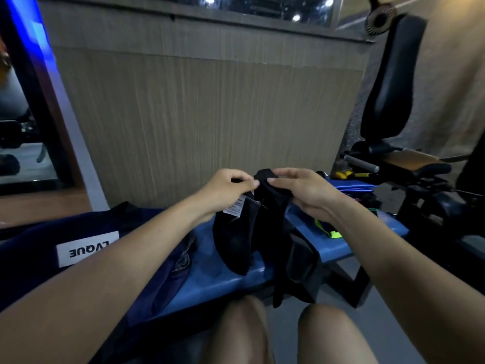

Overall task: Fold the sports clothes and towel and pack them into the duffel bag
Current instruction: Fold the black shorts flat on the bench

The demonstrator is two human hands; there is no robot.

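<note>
RISK: black garment [265, 232] may slip or bunch if either pinch loosens, its tail hanging off the blue worktop [210, 274] | POSE: left hand [225, 190] and right hand [307, 190] raised together, each grip pinching the garment's top edge | PLACE: garment held above the worktop, duffel bag [39, 248] to the left.

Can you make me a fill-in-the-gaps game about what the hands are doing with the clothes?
1. Both hands, the left hand and the right hand, hold up a garment coloured ____.
2. The garment hangs over a padded bench coloured ____.
3. The dark blue duffel bag lies on the person's ____ side.
4. The little white label on the garment sits just under the ____ hand.

Missing words: black; blue; left; left
</note>
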